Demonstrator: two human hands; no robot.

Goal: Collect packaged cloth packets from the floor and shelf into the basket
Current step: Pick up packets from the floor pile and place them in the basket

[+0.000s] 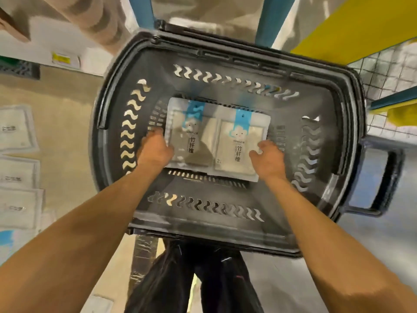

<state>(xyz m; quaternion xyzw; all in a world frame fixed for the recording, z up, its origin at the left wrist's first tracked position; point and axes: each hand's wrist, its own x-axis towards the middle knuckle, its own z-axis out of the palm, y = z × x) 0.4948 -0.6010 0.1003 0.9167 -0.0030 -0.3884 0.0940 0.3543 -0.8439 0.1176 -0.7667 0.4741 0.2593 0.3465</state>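
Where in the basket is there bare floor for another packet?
Bare floor shows right of the right packet, up to the right wall of the basket, and in a strip between both packets and the near wall. The middle is crowded: left packet and right packet side by side, left hand and right hand gripping their outer edges.

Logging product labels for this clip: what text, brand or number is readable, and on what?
"竹纤维": vertical, on the left packet in the basket.
"竹纤维": vertical, on the right packet.
"2": right packet's lower left corner.
"YUN...": brand line under the right packet's cloud logo; rest blurred.
Print on the floor packets: too blurred to read.
Text on the yellow shelf label: too blurred to read.
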